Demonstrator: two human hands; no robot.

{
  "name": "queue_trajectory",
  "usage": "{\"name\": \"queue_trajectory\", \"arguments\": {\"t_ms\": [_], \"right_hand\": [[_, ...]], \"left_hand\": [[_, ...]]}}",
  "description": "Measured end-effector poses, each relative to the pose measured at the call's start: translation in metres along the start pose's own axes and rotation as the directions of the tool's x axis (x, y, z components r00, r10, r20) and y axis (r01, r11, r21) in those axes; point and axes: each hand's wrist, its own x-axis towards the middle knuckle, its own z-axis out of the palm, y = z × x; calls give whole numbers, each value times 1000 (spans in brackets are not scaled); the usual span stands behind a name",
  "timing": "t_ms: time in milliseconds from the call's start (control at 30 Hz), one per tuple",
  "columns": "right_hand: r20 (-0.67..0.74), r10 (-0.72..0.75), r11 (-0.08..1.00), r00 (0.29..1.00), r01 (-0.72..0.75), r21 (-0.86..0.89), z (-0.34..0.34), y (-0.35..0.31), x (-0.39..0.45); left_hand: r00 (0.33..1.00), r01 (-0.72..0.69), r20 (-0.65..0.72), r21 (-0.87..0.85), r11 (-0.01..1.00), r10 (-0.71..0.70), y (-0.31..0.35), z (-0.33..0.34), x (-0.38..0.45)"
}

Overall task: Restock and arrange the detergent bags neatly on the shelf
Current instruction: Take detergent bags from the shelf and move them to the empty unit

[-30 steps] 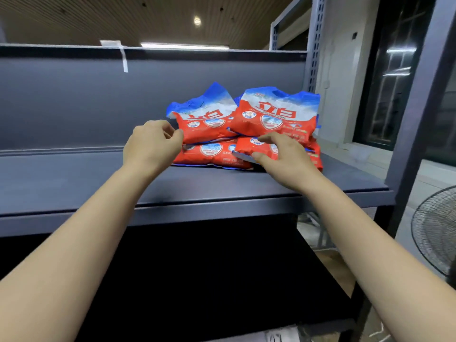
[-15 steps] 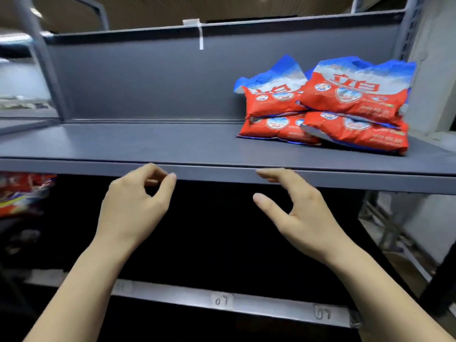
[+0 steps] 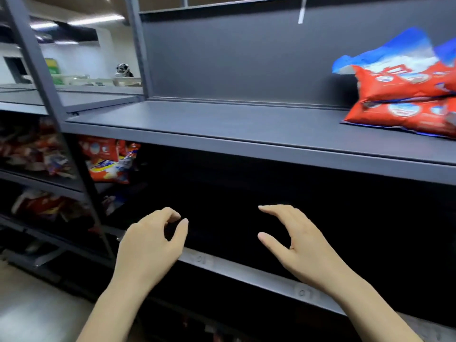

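Red and blue detergent bags (image 3: 404, 95) lie stacked at the far right of the grey shelf (image 3: 222, 127), partly cut off by the frame edge. My left hand (image 3: 150, 245) hovers below the shelf in front of the dark lower bay, fingers loosely curled, holding nothing. My right hand (image 3: 296, 243) hangs beside it, fingers relaxed and spread, also empty. Both hands are well away from the stacked bags. More red detergent bags (image 3: 108, 159) sit on a lower shelf to the left.
A grey upright post (image 3: 56, 114) splits this bay from the neighbouring shelves on the left, which hold blurred red packets (image 3: 32, 149). The lower shelf's front edge (image 3: 246, 270) runs under my hands. The floor (image 3: 29, 304) shows at the bottom left.
Both hands have let go of the stacked bags and dropped below the shelf edge. My view has swung left and down, so the bags now sit at the far right.
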Motion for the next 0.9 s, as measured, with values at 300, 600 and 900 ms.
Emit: {"name": "queue_trajectory", "arguments": {"t_ms": [300, 600, 900], "right_hand": [[74, -18, 1000, 997, 18, 4, 111, -100, 62], [179, -88, 996, 980, 86, 22, 203, -186, 134], [269, -192, 981, 944, 187, 44, 288, -241, 220]], "left_hand": [[996, 59, 67, 102, 993, -66, -140, -61, 24], [991, 119, 29, 196, 973, -127, -262, -115, 61], [979, 202, -30, 207, 957, -201, -359, -145, 104]]}}
